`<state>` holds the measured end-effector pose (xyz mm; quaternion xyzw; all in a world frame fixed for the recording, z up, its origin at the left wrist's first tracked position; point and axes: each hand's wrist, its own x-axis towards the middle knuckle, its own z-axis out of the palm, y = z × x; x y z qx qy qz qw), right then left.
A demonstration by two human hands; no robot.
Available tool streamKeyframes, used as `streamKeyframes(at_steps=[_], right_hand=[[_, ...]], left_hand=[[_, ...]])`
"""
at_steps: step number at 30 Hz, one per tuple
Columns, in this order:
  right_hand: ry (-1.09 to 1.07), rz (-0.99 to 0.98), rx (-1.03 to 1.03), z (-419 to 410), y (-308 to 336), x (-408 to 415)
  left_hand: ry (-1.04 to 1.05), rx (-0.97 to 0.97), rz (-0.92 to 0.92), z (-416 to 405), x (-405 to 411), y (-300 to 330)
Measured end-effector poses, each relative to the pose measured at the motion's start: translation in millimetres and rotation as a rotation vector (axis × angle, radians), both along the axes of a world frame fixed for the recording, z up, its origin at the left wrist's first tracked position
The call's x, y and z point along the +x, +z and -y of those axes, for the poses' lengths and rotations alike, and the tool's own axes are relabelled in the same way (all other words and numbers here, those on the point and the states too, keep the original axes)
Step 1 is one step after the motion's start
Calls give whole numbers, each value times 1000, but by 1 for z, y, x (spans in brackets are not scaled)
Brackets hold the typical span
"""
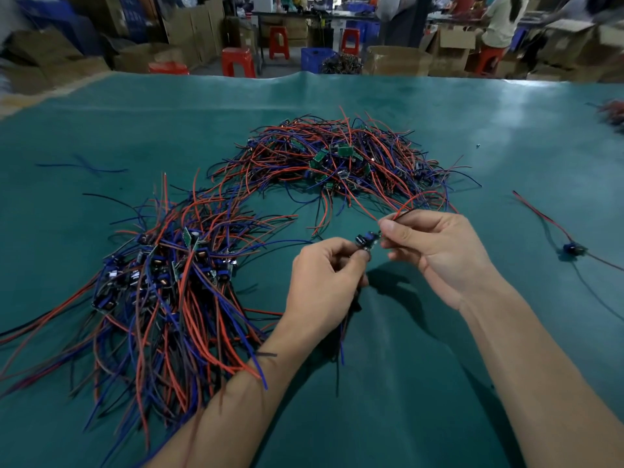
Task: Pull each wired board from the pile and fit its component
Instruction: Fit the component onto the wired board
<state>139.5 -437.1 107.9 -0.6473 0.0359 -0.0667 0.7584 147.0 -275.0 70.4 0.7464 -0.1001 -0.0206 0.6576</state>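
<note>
Pinching one wired board (367, 240), left hand (326, 282) and right hand (439, 251) gripped it; far pile (341, 160) remained, near-left pile (162, 282) seemingly done.

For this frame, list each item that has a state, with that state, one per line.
left hand: grips the held board from below
right hand: pinches its red wire
held board: lifted off the mat, between both hands
far pile: tangled, untouched
near pile: heaped beside the left forearm
single board: lying apart at the right
</note>
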Motion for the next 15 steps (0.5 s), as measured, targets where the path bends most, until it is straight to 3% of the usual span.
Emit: streamKeyframes(at_steps=[3,6,11,15], right_hand=[[-164,56,-113,0,-2,2],[-364,97,-76,12,0,5],[-650,126,236,33,1,5],[-669,-70,507,24,0,7]], left_hand=[[-9,9,7,1,0,1],[-30,12,10,2,-2,2],[-31,24,36,2,-4,1],[149,5,66,-2,1,-2]])
